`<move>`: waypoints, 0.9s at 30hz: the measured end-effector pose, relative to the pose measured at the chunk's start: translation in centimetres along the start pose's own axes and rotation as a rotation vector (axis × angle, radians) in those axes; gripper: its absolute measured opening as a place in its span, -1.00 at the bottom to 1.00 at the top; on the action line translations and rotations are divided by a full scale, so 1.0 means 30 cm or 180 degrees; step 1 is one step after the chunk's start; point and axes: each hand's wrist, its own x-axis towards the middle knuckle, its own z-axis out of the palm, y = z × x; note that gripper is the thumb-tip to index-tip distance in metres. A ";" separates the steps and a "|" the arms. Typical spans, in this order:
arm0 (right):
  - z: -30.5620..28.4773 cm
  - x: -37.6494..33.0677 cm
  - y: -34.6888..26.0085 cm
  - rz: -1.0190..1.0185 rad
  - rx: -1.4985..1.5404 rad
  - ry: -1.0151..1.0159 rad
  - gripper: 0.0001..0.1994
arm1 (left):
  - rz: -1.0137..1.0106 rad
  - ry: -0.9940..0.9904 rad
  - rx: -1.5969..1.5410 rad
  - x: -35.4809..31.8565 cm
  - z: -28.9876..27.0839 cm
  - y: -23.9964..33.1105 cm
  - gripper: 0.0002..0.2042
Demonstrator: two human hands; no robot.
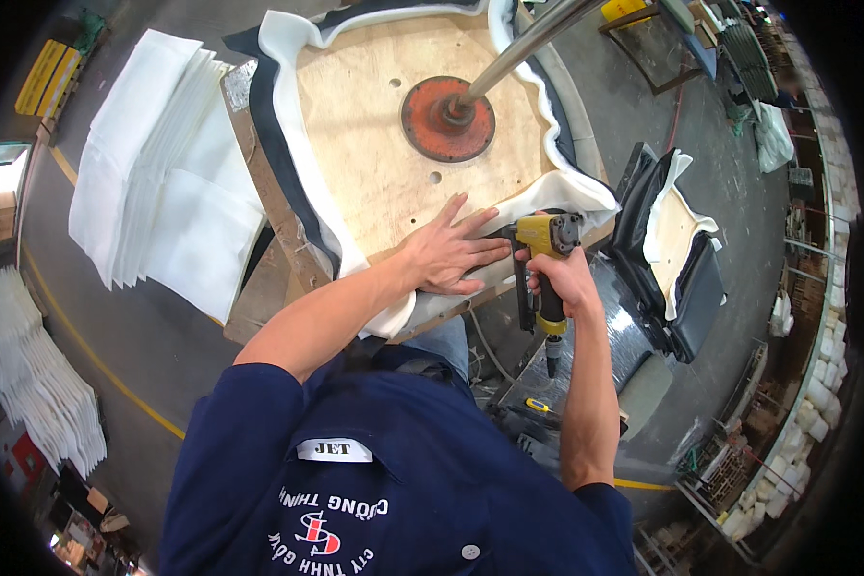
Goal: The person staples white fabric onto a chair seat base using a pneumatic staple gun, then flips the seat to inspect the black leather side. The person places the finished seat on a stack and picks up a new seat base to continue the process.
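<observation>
A plywood seat panel (355, 106) lies on the bench in front of me, with white padding (293, 115) and dark cover material (276, 144) round its edges. A round red press plate (448, 119) on a metal rod (538, 40) rests on the plywood. My left hand (451, 252) lies flat with fingers spread over the padding at the near edge. My right hand (566, 280) is wrapped round the handle of a yellow and black pneumatic staple gun (547, 235). The gun's nose is at the near edge of the panel, close to my left fingertips.
White padding sheets (144, 144) are stacked at the left, and more sheets (38, 374) lie at the lower left. Padded black seat pieces (677, 250) are piled at the right. A yellow cutter (538, 405) lies near my right forearm. An air hose (490, 350) hangs below the bench.
</observation>
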 end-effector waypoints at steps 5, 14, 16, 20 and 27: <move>0.022 0.004 -0.027 0.0137 -0.0265 -0.0062 -0.28 | -0.0084 -0.0022 -0.0265 -0.004 0.013 0.013 -0.33; 0.073 0.010 -0.044 0.0090 -0.0172 0.0160 -0.71 | -0.0096 0.0019 -0.0263 0.006 0.002 0.012 -0.35; 0.100 -0.013 -0.029 0.0099 -0.0080 0.0245 -0.61 | -0.0105 -0.0016 -0.0275 0.002 0.005 0.012 -0.36; 0.093 0.020 -0.037 0.0366 -0.0460 0.0142 -0.33 | -0.0118 -0.0026 -0.0253 0.012 0.014 0.009 -0.38; 0.133 -0.037 -0.033 0.0264 -0.0191 0.0118 -0.26 | -0.0088 0.0264 -0.0379 0.002 0.029 0.021 -0.41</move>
